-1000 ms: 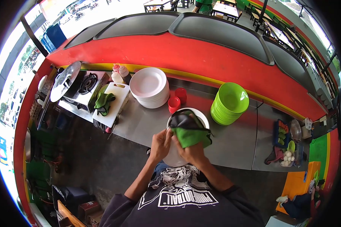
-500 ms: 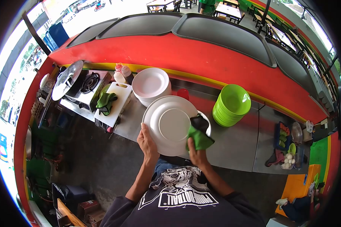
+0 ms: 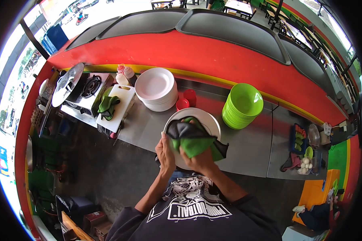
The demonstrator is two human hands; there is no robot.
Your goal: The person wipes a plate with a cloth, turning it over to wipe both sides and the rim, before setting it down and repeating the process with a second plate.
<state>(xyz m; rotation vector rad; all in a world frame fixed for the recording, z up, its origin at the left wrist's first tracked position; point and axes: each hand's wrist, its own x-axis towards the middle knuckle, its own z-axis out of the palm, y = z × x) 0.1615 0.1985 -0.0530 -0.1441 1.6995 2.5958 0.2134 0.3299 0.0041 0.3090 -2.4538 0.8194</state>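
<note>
A: Holding what, and with which of the hands?

B: Gripping a white plate (image 3: pixel 214 125) at its left rim with the left hand (image 3: pixel 165 152). Clutching a green-and-black cloth (image 3: pixel 194 144) in the right hand (image 3: pixel 198 160), bunching it over the middle of the plate and letting one corner reach past the right rim.

A: Seeing all the fingers?

B: Not quite. Losing the right hand's fingertips under the fabric, so not being able to tell how tightly gripped.

A: Lying which way from the hands?

B: Spreading between and beyond both, toward the far side. Being round, offering no long axis. Having the left hand nearer the rim, the right nearer the centre.

A: Resting on the bench (image 3: pixel 249 154), or being held above it?

B: Overlapping the near edge in this view, but not showing enough underneath to tell.

A: Neighbouring what?

B: Sitting just to the near side of two red cups (image 3: pixel 190 96), to the near right of stacked white plates (image 3: pixel 156 84) and to the near left of stacked green bowls (image 3: pixel 242 107).
</note>
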